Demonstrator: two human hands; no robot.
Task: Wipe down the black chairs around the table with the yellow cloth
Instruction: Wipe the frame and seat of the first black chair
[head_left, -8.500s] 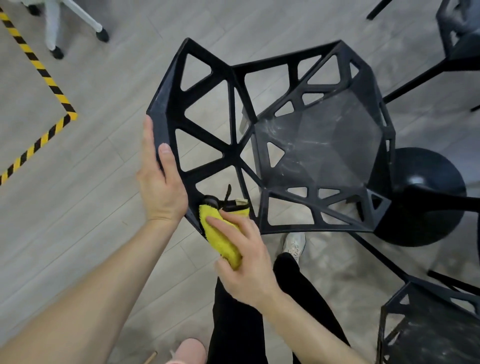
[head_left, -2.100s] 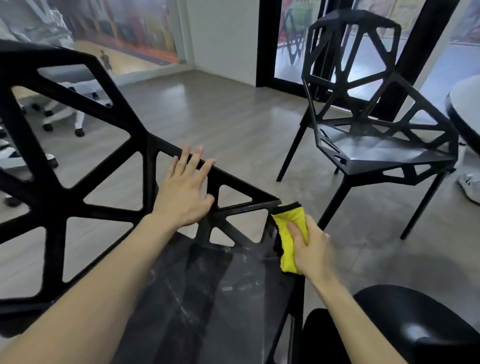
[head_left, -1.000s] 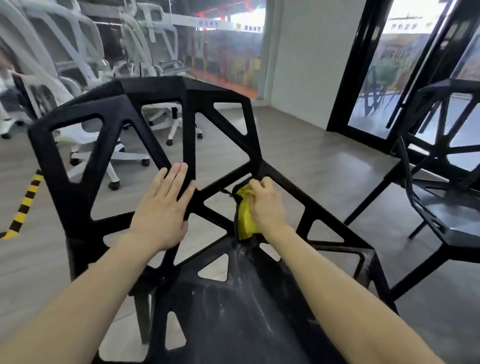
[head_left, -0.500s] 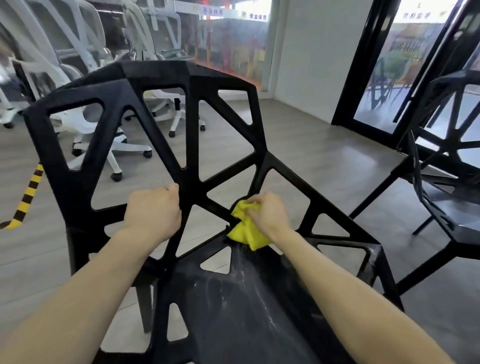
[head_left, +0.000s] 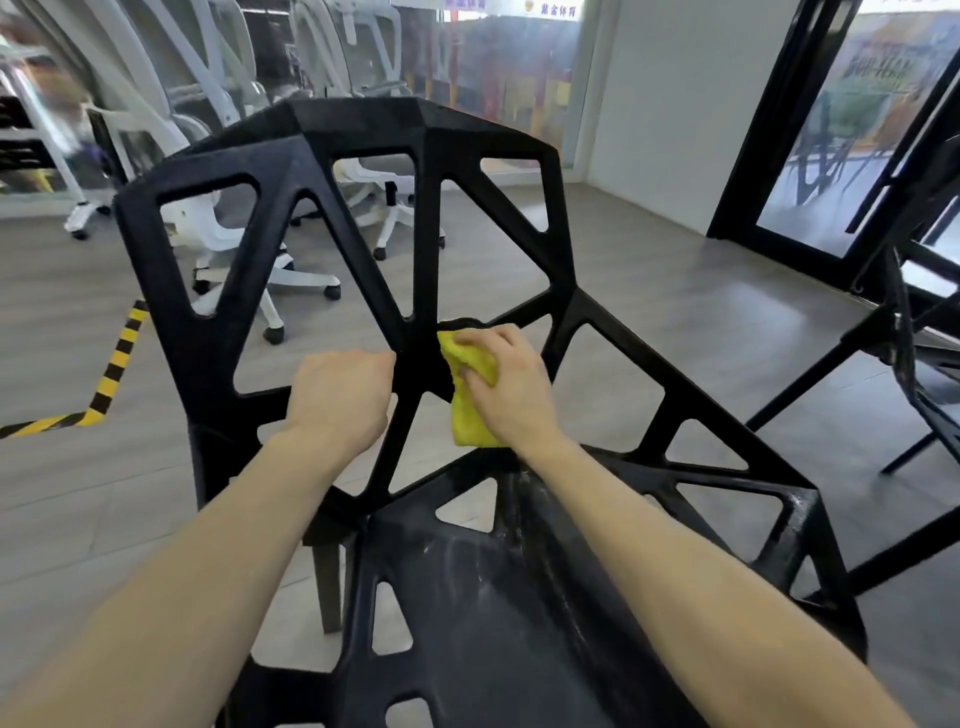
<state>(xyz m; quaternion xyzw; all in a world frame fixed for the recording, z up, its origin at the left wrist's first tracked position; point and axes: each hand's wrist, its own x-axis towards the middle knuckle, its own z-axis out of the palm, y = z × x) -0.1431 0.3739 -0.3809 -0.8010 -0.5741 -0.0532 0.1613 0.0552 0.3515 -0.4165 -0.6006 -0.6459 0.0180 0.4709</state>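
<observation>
Wiping the lattice back of a black chair, one hand bracing and one hand wiping.

Left of the chair back's central junction, the left hand (head_left: 340, 397) was curled in a fist around a strut of the black chair (head_left: 363, 135), its fingers wrapped behind the bar and out of sight. At the junction itself, the yellow cloth (head_left: 470, 400) lay pressed against the strut, its long axis running down the bar toward the seat, partly under the palm. Just right of the junction, the right hand (head_left: 511, 389) held the cloth, fingers bent over its upper edge and pinning it to the frame. The cloth lay directly beneath the right fingers, so that hand was the nearer one; the next stroke would probably follow the strut's length. Far right of the junction, a second black chair (head_left: 904, 322) stood apart, seemingly not yet wiped.
</observation>
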